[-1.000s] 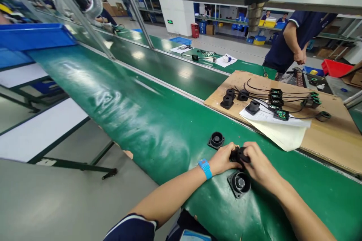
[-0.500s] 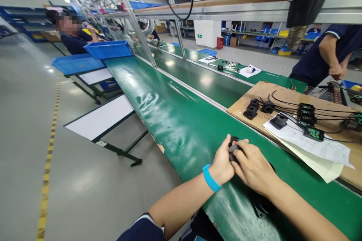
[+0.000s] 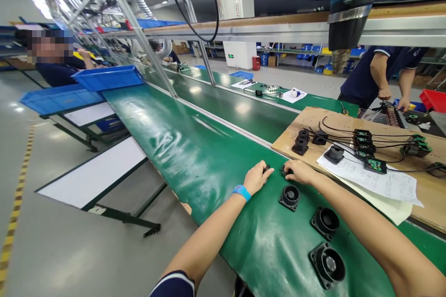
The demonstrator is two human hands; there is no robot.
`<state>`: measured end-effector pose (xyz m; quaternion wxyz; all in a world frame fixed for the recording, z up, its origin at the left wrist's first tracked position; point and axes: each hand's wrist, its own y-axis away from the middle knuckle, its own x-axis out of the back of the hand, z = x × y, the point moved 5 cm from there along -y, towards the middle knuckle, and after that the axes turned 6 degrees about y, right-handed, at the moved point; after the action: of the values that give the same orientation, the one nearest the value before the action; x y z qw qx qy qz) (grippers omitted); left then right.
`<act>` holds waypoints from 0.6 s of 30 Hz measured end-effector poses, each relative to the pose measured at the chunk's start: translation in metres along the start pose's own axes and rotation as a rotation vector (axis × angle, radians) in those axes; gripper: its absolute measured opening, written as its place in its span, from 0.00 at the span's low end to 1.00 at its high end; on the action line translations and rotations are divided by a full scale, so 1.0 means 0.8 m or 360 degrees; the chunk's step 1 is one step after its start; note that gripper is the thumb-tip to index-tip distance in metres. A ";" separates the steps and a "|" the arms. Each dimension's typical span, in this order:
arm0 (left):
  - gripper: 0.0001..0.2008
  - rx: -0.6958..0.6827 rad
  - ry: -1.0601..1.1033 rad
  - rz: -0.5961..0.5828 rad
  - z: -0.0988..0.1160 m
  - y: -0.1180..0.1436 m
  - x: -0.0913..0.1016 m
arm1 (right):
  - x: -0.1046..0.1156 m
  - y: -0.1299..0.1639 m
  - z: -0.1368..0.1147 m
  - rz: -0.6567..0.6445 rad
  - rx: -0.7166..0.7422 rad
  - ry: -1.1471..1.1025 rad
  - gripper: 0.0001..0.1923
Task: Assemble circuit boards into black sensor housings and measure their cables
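Since the earlier frames the hands have parted: they were clasped together around one black part near the body, now both are stretched out to the far end of the row on the green conveyor belt [image 3: 195,158], and three parts show where fewer did before.

Left hand [image 3: 257,177], with a blue wristband [image 3: 241,191], lies palm-down on the belt, fingers curled over a small black plastic piece [image 3: 266,167] that peeks out at the fingertips; grip looks loosely clenched on it, though most of the piece is hidden.

Right hand [image 3: 298,171] rests just right of it, fingertips on another small dark part [image 3: 286,171]; cannot tell whether that grip is clenched or only touching.

Near side of the hands, three black round housings with square flanges lie in a diagonal row on the belt: far one [image 3: 290,196], middle one [image 3: 325,222], nearest one [image 3: 328,265]. All sit open side up, apart from each other. Judging by this, three are set down and the piece under the hands is the one in work.

To the right, a brown cardboard sheet [image 3: 428,190] carries more black parts [image 3: 301,143], wired green circuit boards [image 3: 369,153] and white paper sheets [image 3: 383,183]. A blue heat gun [image 3: 348,0] hangs overhead. A co-worker in dark blue [image 3: 379,72] stands far right at a separate station.
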<state>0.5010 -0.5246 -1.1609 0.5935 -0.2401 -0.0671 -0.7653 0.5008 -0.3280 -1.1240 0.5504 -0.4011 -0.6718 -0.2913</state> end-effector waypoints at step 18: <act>0.11 -0.0411 -0.0649 -0.0263 -0.003 -0.057 0.007 | 0.146 0.131 0.111 0.0589 -0.0721 0.0325 0.13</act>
<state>0.4561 -0.5173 -1.1518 0.4674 -0.4569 -0.1064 -0.7493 0.5377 -0.1751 -1.0359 0.5553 -0.5977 -0.4465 -0.3674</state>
